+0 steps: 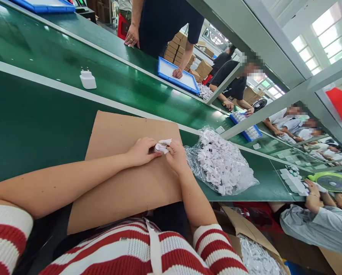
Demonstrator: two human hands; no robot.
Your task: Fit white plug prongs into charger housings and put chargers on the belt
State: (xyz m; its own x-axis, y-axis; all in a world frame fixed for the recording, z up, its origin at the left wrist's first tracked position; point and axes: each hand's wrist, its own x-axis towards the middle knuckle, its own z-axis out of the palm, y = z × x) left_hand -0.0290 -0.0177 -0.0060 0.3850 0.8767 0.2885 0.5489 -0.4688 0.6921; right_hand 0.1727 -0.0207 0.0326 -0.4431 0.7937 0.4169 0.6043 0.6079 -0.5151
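Nearest, a cardboard sheet (125,198) lies on the green worktop (30,126), its near edge overhanging the worktop's. Over the sheet, close to its far right corner, a small white plastic piece (162,147) is held between the hands: the left hand (142,152) pinches its left end between thumb and fingers, the right hand (176,156) pinches its right side. Its long axis seems to run from hand to hand, though fingers hide much of it; neither hand is clearly nearer. A clear bag of white parts (224,164) sits just beside the sheet's right edge, to the right of both hands and nearer the right one. Farther off, beyond the worktop's far edge strip (73,91), a white plug adapter (87,80) stands alone, well apart from the hands.
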